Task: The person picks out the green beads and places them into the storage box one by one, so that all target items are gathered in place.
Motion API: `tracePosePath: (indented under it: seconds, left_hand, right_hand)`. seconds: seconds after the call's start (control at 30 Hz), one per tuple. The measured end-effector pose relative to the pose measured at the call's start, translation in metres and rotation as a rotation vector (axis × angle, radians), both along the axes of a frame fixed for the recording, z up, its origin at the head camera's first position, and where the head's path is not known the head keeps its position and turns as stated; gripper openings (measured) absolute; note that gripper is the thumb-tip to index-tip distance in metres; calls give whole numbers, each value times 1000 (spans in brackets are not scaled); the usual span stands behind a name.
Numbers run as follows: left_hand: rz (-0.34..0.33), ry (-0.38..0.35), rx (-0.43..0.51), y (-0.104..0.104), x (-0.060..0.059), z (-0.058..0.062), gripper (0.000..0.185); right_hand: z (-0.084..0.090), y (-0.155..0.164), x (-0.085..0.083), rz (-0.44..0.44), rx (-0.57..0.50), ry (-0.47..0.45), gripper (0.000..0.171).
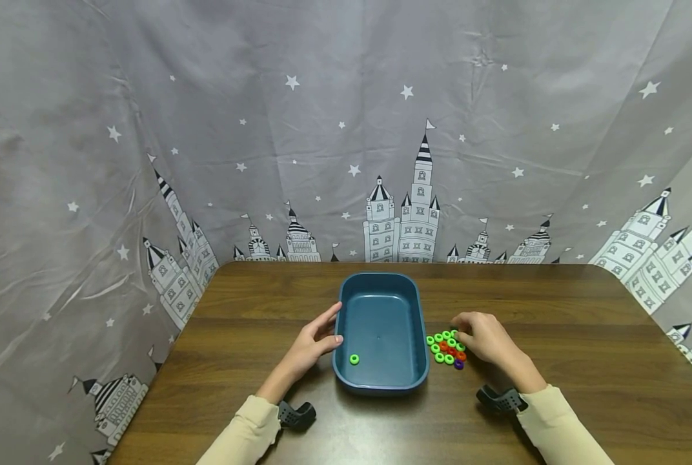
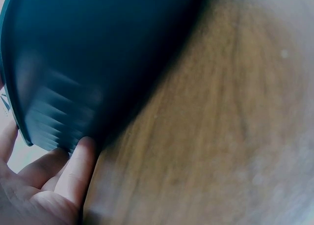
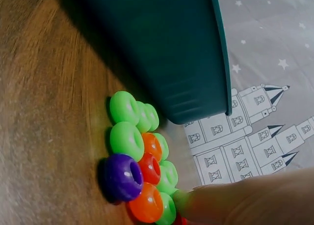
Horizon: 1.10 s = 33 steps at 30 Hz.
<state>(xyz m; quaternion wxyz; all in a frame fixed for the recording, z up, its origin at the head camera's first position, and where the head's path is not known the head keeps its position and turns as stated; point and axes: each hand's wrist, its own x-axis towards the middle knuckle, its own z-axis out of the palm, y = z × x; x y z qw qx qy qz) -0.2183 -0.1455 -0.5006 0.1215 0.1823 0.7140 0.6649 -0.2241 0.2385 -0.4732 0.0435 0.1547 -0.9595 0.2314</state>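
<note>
Blurred tray [image 2: 88, 53] in left-wrist view

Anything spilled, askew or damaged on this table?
Nothing stands out. The dark blue plastic tub sits flat on the wooden table with one green ring bead inside; the other coloured ring beads lie clustered beside it at the right hand.
</note>
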Motion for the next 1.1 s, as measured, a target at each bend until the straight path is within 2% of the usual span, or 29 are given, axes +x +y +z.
tracePosePath:
  seconds: [0.37, 0.67, 1.1]
  left_hand:
    - [-4, -2, 7, 0, 0, -2, 73]
    - [-4, -8, 12, 0, 0, -2, 72]
    - [2, -9, 4, 0, 0, 0, 73]
  right_hand:
    - [-4, -1, 0, -10, 8, -6, 18]
    - [-6, -1, 0, -1, 10, 31, 18]
    - [-8, -2, -1, -19, 10, 16, 17]
